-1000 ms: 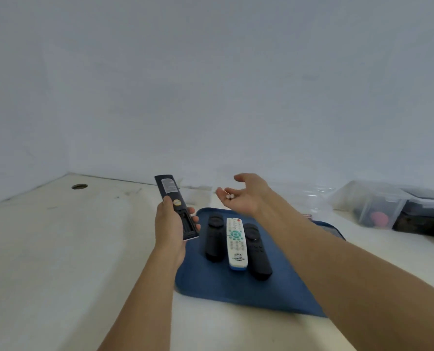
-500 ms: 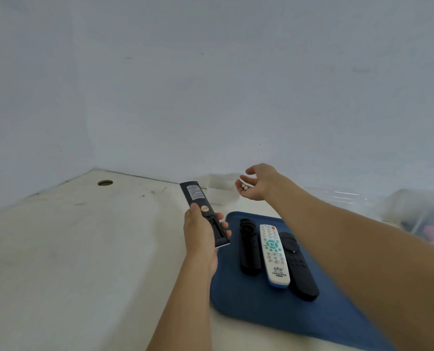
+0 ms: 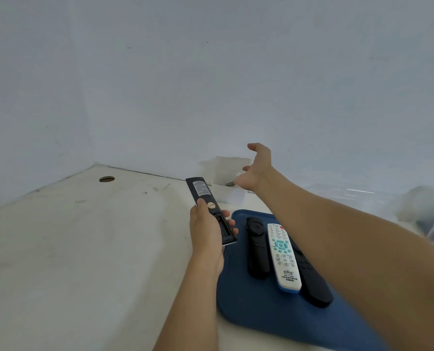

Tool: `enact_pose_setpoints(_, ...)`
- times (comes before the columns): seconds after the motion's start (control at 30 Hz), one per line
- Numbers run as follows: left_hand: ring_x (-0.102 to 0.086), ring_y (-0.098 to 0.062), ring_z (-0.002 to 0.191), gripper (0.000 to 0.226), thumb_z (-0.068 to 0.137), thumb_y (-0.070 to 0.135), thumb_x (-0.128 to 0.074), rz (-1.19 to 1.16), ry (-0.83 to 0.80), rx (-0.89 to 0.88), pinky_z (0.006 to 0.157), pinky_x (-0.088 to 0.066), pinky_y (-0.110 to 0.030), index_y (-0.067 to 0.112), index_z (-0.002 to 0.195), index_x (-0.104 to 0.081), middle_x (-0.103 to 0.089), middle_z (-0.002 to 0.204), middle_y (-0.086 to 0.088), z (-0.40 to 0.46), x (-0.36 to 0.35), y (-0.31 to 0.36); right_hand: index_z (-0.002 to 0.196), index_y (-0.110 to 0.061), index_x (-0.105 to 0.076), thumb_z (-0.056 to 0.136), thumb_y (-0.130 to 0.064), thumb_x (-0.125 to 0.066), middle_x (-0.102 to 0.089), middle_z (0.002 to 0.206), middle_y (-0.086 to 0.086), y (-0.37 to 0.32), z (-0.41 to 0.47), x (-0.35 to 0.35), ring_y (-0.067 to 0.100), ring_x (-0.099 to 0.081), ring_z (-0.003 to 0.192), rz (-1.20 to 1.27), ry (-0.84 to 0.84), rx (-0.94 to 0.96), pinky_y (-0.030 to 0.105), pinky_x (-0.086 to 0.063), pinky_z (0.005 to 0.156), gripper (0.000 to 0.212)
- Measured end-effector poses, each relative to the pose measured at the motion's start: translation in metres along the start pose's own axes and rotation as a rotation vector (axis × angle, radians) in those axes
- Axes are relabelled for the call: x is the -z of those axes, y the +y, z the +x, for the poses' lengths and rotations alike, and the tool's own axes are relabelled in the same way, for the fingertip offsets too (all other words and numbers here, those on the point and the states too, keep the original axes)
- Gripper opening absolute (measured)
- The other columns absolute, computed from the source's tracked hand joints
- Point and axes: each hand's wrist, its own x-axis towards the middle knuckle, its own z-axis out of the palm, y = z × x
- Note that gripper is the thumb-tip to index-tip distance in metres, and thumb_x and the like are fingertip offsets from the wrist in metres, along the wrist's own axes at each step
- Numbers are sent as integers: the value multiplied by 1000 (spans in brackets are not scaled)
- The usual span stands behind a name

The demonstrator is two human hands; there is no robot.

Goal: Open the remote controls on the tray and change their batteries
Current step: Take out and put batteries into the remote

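Note:
My left hand [image 3: 205, 231] grips a slim black remote [image 3: 202, 191] held back-side up, its battery bay uncovered and empty near my palm. My right hand [image 3: 257, 171] hovers with spread fingers over a small open white box [image 3: 226, 195] by the wall; nothing shows in its fingers. A small grey item [image 3: 230, 183] lies inside the box, just under the fingertips. On the blue tray [image 3: 261, 323] lie three remotes side by side: a short black one [image 3: 256, 249], a white one with teal buttons [image 3: 283, 254], and a black one [image 3: 314, 282] partly hidden by my right forearm.
The white tabletop meets walls at the back and left, with a round cable hole [image 3: 107, 179] near the corner. Blurred clear plastic containers [image 3: 426, 211] stand at the far right behind the tray.
My right hand, which held small batteries in its fingers, has reached farther back over the white box and spread its fingers; the batteries are no longer in it. The left hand keeps its hold on the remote.

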Motion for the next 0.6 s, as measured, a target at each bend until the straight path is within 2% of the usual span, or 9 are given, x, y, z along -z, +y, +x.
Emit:
enact_pose_setpoints(0.07, -58, -20, 54, 39, 108, 40, -35, 25, -22, -14, 49, -49, -31, 9, 122, -53, -63, 77, -10, -1, -3, -1, 155, -12, -17, 86, -32, -62, -25, 155, 10, 0, -10, -1, 37, -26, 144, -22, -4, 19, 46, -28, 117, 85)
enact_pose_setpoints(0.13, -58, -20, 54, 40, 107, 41, -35, 51, -54, -28, 50, -49, -32, 9, 123, -53, -64, 76, -10, -5, -8, -1, 150, -7, -27, 90, -25, -63, -34, 148, 15, -1, -23, 4, 38, -34, 139, -171, 0, 15, 44, -34, 116, 73)
enact_pose_setpoints(0.17, -58, -19, 54, 39, 107, 41, -35, 63, -78, -44, 50, -48, -32, 10, 122, -54, -65, 76, -10, -8, -11, -1, 141, -3, -40, 91, -20, -63, -43, 140, 18, -3, -31, 9, 39, -46, 130, -295, -6, 22, 45, -44, 109, 58)
enact_pose_setpoints(0.23, -57, -19, 53, 33, 108, 38, -36, 100, -134, -88, 48, -48, -31, 13, 117, -54, -65, 76, -10, -16, -18, 0, 113, 1, -60, 91, -12, -58, -64, 115, 20, -15, -50, 30, 33, -67, 98, -589, 26, 100, 38, -61, 81, 26)
enact_pose_setpoints(0.3, -57, -19, 52, 30, 108, 36, -37, 115, -202, -103, 47, -49, -30, 12, 112, -54, -64, 76, -11, -26, -25, 2, 95, 2, -69, 90, -12, -57, -74, 94, 19, -38, -71, 58, 26, -72, 72, -975, 124, 269, 29, -61, 61, 19)
enact_pose_setpoints(0.33, -56, -20, 52, 32, 108, 36, -38, 110, -242, -78, 47, -49, -31, 10, 114, -53, -64, 76, -12, -31, -30, 2, 89, 2, -71, 89, -13, -58, -75, 85, 16, -54, -83, 75, 25, -72, 66, -1219, 189, 378, 29, -60, 59, 20)
enact_pose_setpoints(0.43, -57, -24, 53, 41, 107, 36, -41, 118, -363, 32, 48, -49, -31, 1, 125, -51, -65, 78, -16, -48, -44, -7, 84, -6, -76, 88, -13, -59, -75, 76, 7, -94, -118, 123, 21, -72, 70, -1832, 279, 602, 35, -62, 72, 19)
enact_pose_setpoints(0.5, -57, -25, 54, 46, 107, 36, -41, 139, -423, 90, 47, -49, -30, -1, 131, -49, -66, 80, -17, -58, -50, -15, 92, -7, -77, 90, -11, -57, -76, 84, 6, -104, -131, 150, 21, -72, 79, -1985, 240, 587, 34, -58, 79, 21)
enact_pose_setpoints(0.6, -57, -25, 54, 48, 107, 37, -42, 108, -462, 157, 47, -49, -30, -1, 135, -49, -66, 81, -17, -70, -59, -25, 106, -6, -76, 94, -10, -51, -75, 108, 10, -110, -136, 189, 27, -67, 101, -2153, 211, 582, 35, -52, 91, 28)
